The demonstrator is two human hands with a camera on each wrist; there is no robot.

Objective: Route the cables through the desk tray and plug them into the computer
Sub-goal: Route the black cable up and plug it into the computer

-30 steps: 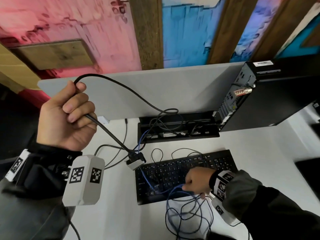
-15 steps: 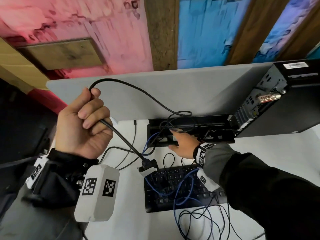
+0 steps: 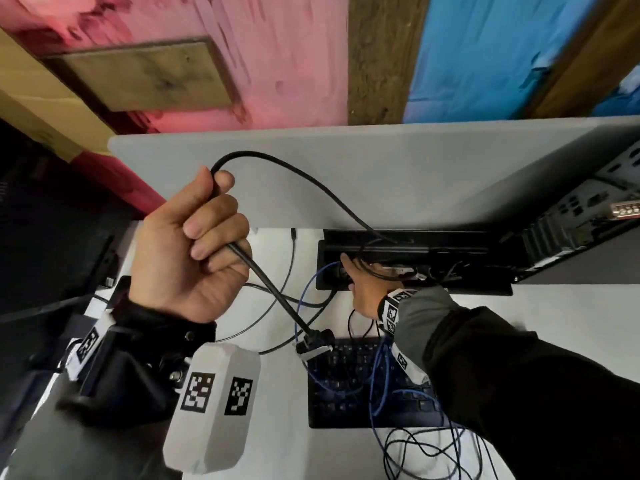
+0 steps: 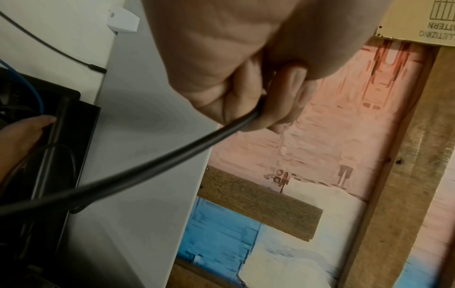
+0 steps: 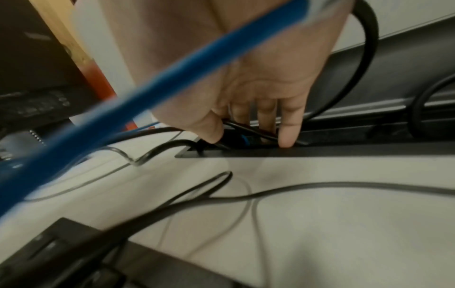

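My left hand (image 3: 194, 251) is raised over the desk and grips a thick black cable (image 3: 304, 178) in its fist. That cable's plug (image 3: 313, 342) hangs below, over the keyboard's corner, while its other run arcs into the black desk tray (image 3: 467, 287). My right hand (image 3: 363, 285) reaches into the tray's left end. In the right wrist view its fingers (image 5: 286, 134) point straight down among black cables there, and some tips are hidden. A blue cable (image 3: 301, 299) loops from the tray to the keyboard and crosses that wrist (image 5: 147, 93). The black computer (image 3: 588, 230) stands at the right, ports facing the tray.
A black keyboard (image 3: 349, 403) lies in front of the tray under loose cable. Thin black and blue cables tangle at the front right (image 3: 426, 452). A grey partition (image 3: 381, 174) rises behind the tray. More thin black leads cross the white desk left of the tray (image 3: 291, 258).
My right hand left the blue cable by the keyboard, moved back to the tray and now reaches into its left end. My left hand kept its grip on the black cable.
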